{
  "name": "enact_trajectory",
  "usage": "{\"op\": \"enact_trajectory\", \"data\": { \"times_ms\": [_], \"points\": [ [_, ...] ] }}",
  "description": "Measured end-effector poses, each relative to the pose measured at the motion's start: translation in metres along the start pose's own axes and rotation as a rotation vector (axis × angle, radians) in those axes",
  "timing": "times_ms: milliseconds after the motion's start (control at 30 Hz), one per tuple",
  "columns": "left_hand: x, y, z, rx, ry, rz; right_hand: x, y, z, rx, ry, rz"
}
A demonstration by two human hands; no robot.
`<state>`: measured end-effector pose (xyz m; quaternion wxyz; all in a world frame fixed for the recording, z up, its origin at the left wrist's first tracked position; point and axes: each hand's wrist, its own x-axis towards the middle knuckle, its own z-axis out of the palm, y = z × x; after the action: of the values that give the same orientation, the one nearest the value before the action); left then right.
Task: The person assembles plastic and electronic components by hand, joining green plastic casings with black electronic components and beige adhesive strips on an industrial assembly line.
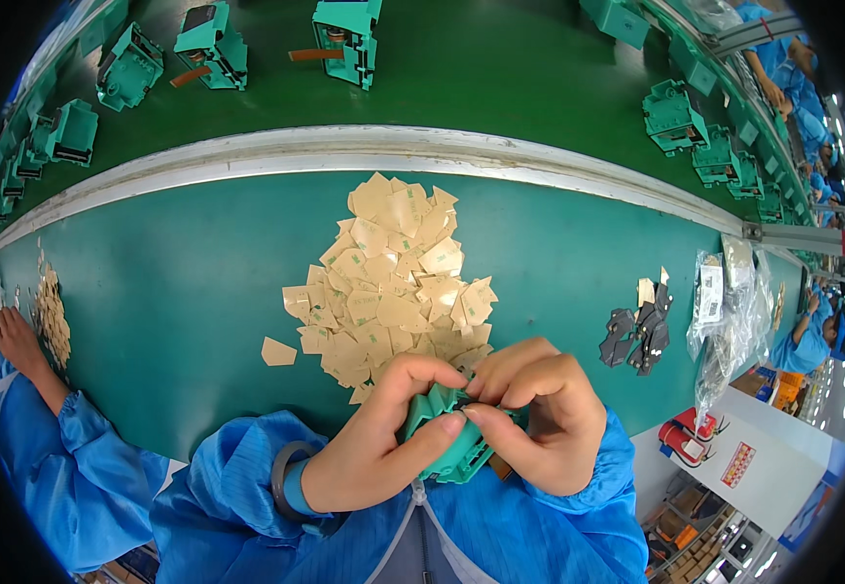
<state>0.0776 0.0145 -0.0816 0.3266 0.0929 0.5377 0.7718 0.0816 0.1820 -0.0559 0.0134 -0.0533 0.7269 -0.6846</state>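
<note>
Close to my body, a green plastic housing is held over the near edge of the table. My left hand wraps round its left side, thumb and forefinger on the top. With thumb and fingertips, my right hand pinches at the housing's upper right edge. A small dark bit shows between those fingertips, too small to name. Just beyond my hands lies a heap of tan, angular adhesive-backed pieces. One loose tan piece rests left of the heap.
Past a metal rail, a green conveyor belt carries several green housings. Dark cut pieces and clear plastic bags lie at the right. A co-worker's hand is at the left, beside another tan pile.
</note>
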Motion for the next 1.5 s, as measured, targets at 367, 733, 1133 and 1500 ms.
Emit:
{"op": "enact_trajectory", "data": {
  "times_ms": [367, 733, 1133, 1500],
  "points": [
    [0.000, -0.002, 0.001, 0.093, 0.060, 0.071, 0.001, -0.003, -0.005, -0.108, 0.000, 0.019],
    [-0.002, -0.006, -0.013, 0.269, -0.011, 0.371, 0.005, -0.015, -0.009, -0.158, -0.120, 0.021],
    [-0.004, -0.021, -0.015, 0.237, 0.010, 0.487, 0.007, -0.016, -0.013, -0.023, -0.220, 0.176],
    [-0.004, -0.022, -0.020, 0.323, -0.012, 0.569, 0.008, -0.013, -0.011, -0.083, -0.218, 0.076]
  ]
}}
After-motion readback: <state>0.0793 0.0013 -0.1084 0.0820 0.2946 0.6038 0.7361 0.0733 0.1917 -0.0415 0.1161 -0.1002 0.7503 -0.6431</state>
